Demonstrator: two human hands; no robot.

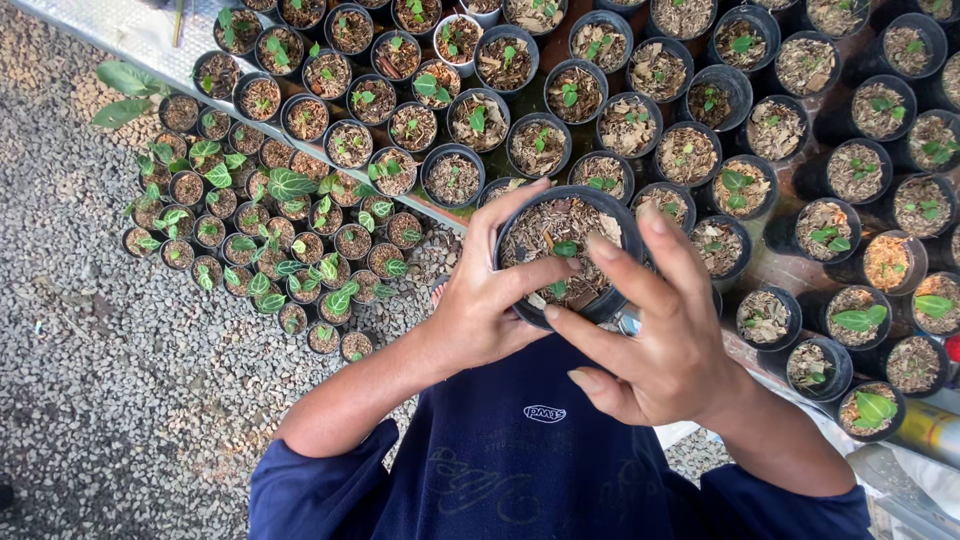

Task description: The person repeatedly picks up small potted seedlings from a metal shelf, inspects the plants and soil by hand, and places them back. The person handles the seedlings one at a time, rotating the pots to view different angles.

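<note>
Two hands on one black pot (570, 255), held up above the dark blue shirt (520, 450). Left hand (485, 300) wrapped around the near-left rim, thumb laid over the bark mix beside a small green seedling (566, 248). Right hand (655, 330) loose-fingered, fingertips resting on the right rim (not clasping). Beyond, rows of potted seedlings (640, 120) and smaller pots (270, 230) on gravel (80, 330).

pot (606, 300): black | seedling leaves (566, 248): green | sleeves (330, 485): navy | gravel (90, 330): grey
</note>
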